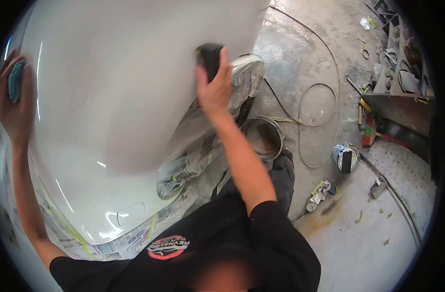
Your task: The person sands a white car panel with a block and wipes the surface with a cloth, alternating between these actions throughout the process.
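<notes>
One black block (211, 58) is held by the right hand (216, 92) over the white panel (110, 97), near its right edge; its long axis is pointed roughly away from the body. One teal pad (16, 82) is gripped lengthwise by the left hand (14, 109) at the left edge. Between the hands, open panel is offered. Past the right edge, two buckets (279, 130) are seen on the floor (283, 68).
</notes>
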The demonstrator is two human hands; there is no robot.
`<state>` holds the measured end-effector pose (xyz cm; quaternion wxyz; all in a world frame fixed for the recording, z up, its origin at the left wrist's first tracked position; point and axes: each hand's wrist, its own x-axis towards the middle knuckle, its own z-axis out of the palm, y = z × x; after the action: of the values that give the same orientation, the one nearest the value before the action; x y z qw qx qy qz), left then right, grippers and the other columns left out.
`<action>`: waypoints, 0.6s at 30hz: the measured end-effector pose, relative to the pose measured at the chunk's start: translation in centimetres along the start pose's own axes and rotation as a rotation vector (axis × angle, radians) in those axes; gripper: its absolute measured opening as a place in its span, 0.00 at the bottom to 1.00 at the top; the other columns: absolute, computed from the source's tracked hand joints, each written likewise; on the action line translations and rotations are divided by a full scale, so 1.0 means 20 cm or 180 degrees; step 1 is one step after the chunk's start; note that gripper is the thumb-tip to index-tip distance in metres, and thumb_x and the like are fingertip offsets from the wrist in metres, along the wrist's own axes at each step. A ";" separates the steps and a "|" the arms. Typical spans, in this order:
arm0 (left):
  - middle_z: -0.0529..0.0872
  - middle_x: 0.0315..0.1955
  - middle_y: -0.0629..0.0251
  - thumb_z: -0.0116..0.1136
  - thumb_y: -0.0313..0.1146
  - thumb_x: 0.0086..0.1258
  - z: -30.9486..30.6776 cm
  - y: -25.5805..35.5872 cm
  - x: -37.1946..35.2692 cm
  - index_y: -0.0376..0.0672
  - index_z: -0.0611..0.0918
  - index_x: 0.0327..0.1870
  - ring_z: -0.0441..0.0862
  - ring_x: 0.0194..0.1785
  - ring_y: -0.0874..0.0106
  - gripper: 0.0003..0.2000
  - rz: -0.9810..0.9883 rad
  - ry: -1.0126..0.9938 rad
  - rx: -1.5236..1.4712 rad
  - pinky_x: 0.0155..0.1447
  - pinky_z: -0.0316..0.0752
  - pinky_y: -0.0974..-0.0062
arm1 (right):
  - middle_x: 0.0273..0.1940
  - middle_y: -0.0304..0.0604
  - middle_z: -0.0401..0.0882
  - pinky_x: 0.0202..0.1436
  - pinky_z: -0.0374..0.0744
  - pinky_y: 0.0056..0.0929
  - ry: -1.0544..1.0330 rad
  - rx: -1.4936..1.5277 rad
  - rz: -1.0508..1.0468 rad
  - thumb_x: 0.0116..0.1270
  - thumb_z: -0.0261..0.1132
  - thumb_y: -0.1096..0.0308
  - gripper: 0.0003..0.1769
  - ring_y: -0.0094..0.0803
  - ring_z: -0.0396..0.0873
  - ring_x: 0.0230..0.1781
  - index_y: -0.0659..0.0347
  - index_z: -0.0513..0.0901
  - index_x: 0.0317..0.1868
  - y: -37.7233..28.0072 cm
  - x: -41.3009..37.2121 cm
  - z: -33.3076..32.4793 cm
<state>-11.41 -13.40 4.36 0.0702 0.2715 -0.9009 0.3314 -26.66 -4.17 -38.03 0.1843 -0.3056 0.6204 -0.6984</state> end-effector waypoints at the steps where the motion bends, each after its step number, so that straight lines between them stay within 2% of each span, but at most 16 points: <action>1: 0.84 0.62 0.58 0.65 0.31 0.75 0.01 0.00 0.01 0.43 0.86 0.58 0.83 0.64 0.63 0.13 -0.0018 0.0045 0.0026 0.68 0.77 0.68 | 0.65 0.66 0.71 0.67 0.74 0.51 0.0085 -0.0036 -0.0030 0.73 0.67 0.59 0.41 0.62 0.72 0.65 0.69 0.58 0.77 0.09 0.12 0.01; 2: 0.84 0.63 0.58 0.65 0.31 0.75 0.01 -0.01 0.01 0.43 0.86 0.58 0.82 0.64 0.63 0.13 -0.0017 0.0027 -0.0041 0.68 0.77 0.68 | 0.65 0.68 0.71 0.67 0.74 0.52 0.0263 -0.0121 -0.0194 0.74 0.66 0.58 0.41 0.64 0.73 0.64 0.68 0.57 0.77 0.25 0.28 0.04; 3: 0.84 0.63 0.57 0.65 0.31 0.75 0.01 -0.01 0.01 0.42 0.85 0.58 0.82 0.64 0.63 0.14 -0.0028 0.0010 -0.0108 0.68 0.77 0.68 | 0.64 0.68 0.72 0.68 0.73 0.53 0.0039 0.0017 0.0517 0.74 0.65 0.56 0.40 0.65 0.74 0.63 0.67 0.57 0.77 0.32 0.42 0.02; 4: 0.83 0.63 0.57 0.65 0.31 0.75 0.00 -0.02 0.01 0.42 0.85 0.59 0.82 0.64 0.63 0.14 -0.0031 0.0002 -0.0182 0.68 0.77 0.68 | 0.66 0.68 0.71 0.68 0.73 0.53 0.0016 -0.0011 0.0619 0.75 0.63 0.53 0.40 0.66 0.74 0.64 0.67 0.57 0.76 0.42 0.52 0.02; 6: 0.83 0.64 0.57 0.65 0.32 0.75 0.00 -0.04 0.00 0.42 0.85 0.59 0.82 0.65 0.63 0.14 0.0133 -0.0056 0.0066 0.68 0.78 0.68 | 0.68 0.70 0.68 0.68 0.74 0.53 -0.0116 -0.0069 0.1004 0.75 0.63 0.53 0.41 0.67 0.73 0.64 0.67 0.57 0.77 0.35 0.54 -0.01; 8: 0.83 0.64 0.58 0.65 0.32 0.76 0.00 -0.05 0.01 0.42 0.85 0.59 0.82 0.65 0.64 0.14 0.0271 -0.0035 0.0203 0.68 0.78 0.68 | 0.67 0.70 0.69 0.65 0.75 0.55 0.0262 -0.0261 -0.0092 0.74 0.65 0.55 0.41 0.68 0.73 0.63 0.67 0.58 0.78 0.26 0.35 0.05; 10: 0.82 0.65 0.58 0.65 0.33 0.76 0.00 -0.05 0.00 0.42 0.85 0.60 0.82 0.65 0.64 0.14 0.0364 -0.0044 0.0221 0.68 0.78 0.69 | 0.65 0.69 0.71 0.65 0.75 0.55 -0.0100 -0.0056 -0.0199 0.73 0.66 0.57 0.42 0.67 0.73 0.64 0.66 0.58 0.79 -0.04 0.01 0.00; 13: 0.83 0.64 0.58 0.65 0.33 0.76 0.01 -0.07 -0.02 0.43 0.85 0.59 0.82 0.65 0.64 0.14 0.0021 -0.0117 -0.0088 0.68 0.78 0.69 | 0.65 0.67 0.71 0.68 0.74 0.53 -0.0120 -0.0087 -0.0496 0.73 0.66 0.58 0.43 0.65 0.72 0.65 0.66 0.57 0.80 0.02 0.02 0.00; 16: 0.84 0.63 0.58 0.65 0.33 0.76 0.01 -0.04 -0.02 0.42 0.85 0.58 0.83 0.65 0.64 0.14 -0.0007 -0.0060 -0.0182 0.69 0.77 0.69 | 0.66 0.68 0.71 0.68 0.73 0.51 0.0146 -0.0106 0.0063 0.76 0.63 0.55 0.40 0.64 0.73 0.65 0.69 0.58 0.77 0.35 0.51 0.06; 17: 0.84 0.63 0.58 0.65 0.33 0.76 0.01 -0.02 -0.03 0.41 0.86 0.58 0.83 0.65 0.64 0.13 -0.0004 -0.0024 -0.0187 0.69 0.76 0.70 | 0.67 0.69 0.71 0.71 0.72 0.51 -0.0119 -0.0035 0.0735 0.76 0.62 0.55 0.39 0.64 0.73 0.65 0.70 0.58 0.76 0.31 0.61 0.00; 18: 0.84 0.62 0.58 0.65 0.32 0.76 0.02 -0.01 -0.02 0.41 0.86 0.57 0.83 0.65 0.64 0.13 0.0014 0.0046 -0.0185 0.70 0.76 0.70 | 0.67 0.69 0.70 0.71 0.72 0.51 -0.0082 -0.0065 0.0712 0.76 0.62 0.55 0.40 0.64 0.74 0.65 0.70 0.58 0.76 0.30 0.62 0.00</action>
<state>-10.94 -13.72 4.07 0.0839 0.2649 -0.9102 0.3071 -36.63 -12.93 -41.37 0.2660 -0.2453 0.6553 -0.6631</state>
